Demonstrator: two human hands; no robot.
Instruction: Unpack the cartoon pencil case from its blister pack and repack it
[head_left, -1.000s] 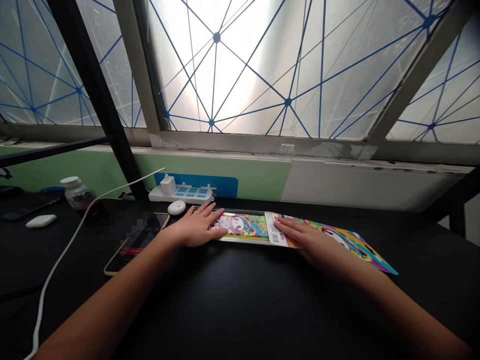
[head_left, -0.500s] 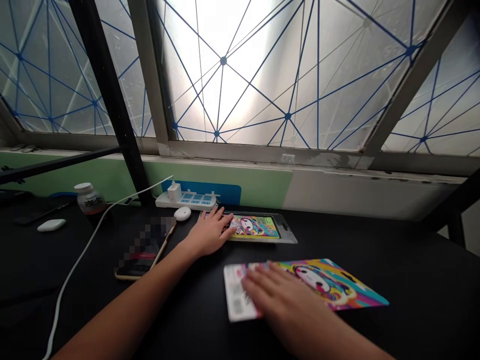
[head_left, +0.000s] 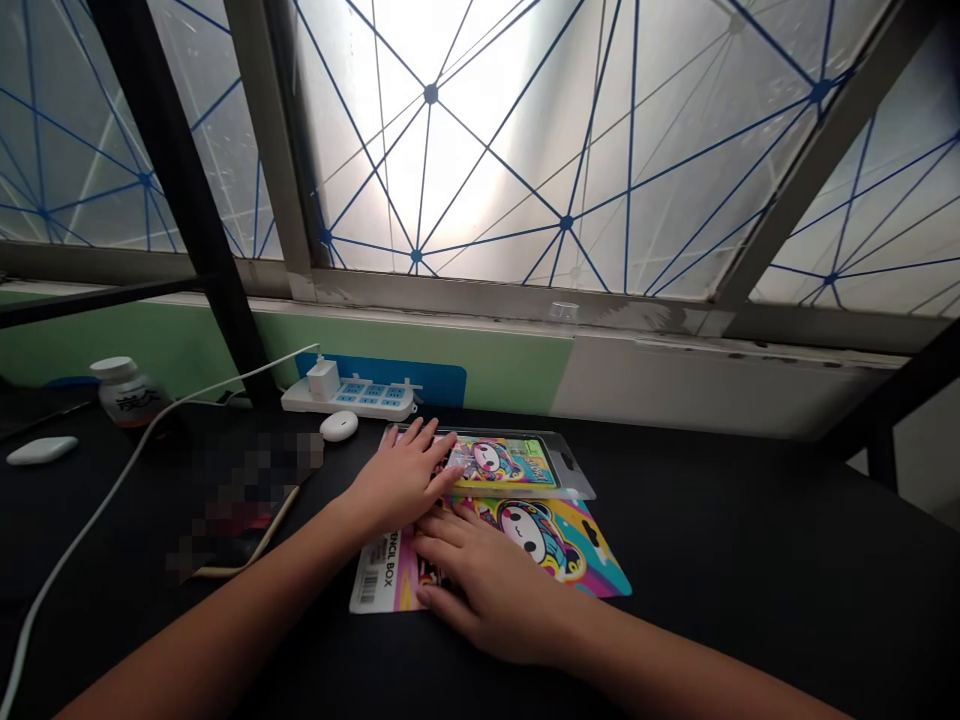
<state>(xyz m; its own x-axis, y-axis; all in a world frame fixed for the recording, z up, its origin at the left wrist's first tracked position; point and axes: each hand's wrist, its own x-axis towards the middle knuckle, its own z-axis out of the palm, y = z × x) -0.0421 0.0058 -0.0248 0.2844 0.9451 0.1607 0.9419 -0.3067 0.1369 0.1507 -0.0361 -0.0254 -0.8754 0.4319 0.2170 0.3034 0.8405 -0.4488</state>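
Note:
A colourful pencil box (head_left: 506, 463) in a clear plastic shell lies on the black table (head_left: 735, 540) near the wall. My left hand (head_left: 401, 476) rests flat on its left end with the fingers stretched out. Just in front of it lies the colourful printed card (head_left: 555, 545) with a cartoon figure and a white barcode strip reading "PENCIL BOX". My right hand (head_left: 480, 580) lies flat on the card's left half, fingers spread toward the left.
A phone (head_left: 240, 500) lies left of my left arm. Behind it are a white power strip (head_left: 349, 395) with a charger and cable (head_left: 97, 500), a small white earbud case (head_left: 339, 425), a white-capped bottle (head_left: 124, 390) and another white case (head_left: 41, 449). Windows rise behind.
My right hand has slid the card off the box toward me and then left, so it now lies in front of the box. My left hand has stayed on the box.

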